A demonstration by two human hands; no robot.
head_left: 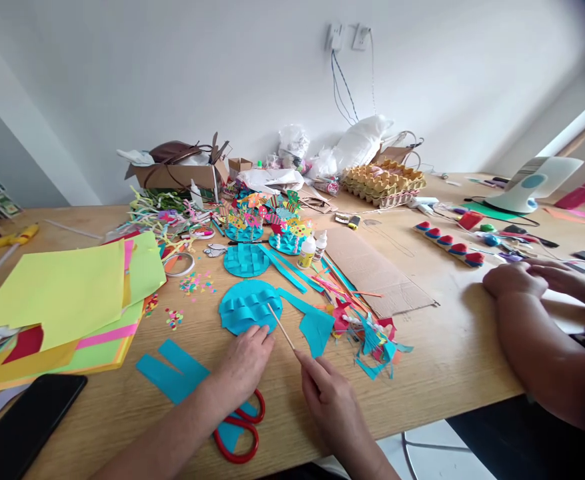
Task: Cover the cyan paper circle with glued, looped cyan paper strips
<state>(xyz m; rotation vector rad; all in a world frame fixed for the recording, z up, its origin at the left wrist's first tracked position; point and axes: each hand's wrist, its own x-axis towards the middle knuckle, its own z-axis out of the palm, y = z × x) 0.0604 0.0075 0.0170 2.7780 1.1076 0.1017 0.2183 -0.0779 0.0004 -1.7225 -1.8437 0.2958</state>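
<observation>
A round blue paper disc lies flat on the table, with wavy blue strips standing up in loops across it. My left hand is closed at its lower edge, fingertips pressed on the paper. In my right hand is a thin wooden stick, pinched at its near end, its far tip over the disc's right side. Red-handled scissors lie below my left wrist, partly over blue paper. Behind sits another blue disc with strips. A cut blue piece rests to the right.
Coloured sheets and a black phone lie left. Glue bottles, cardboard and paper scraps are right of centre. Decorated blue pieces stand behind. Another person's hands are at far right.
</observation>
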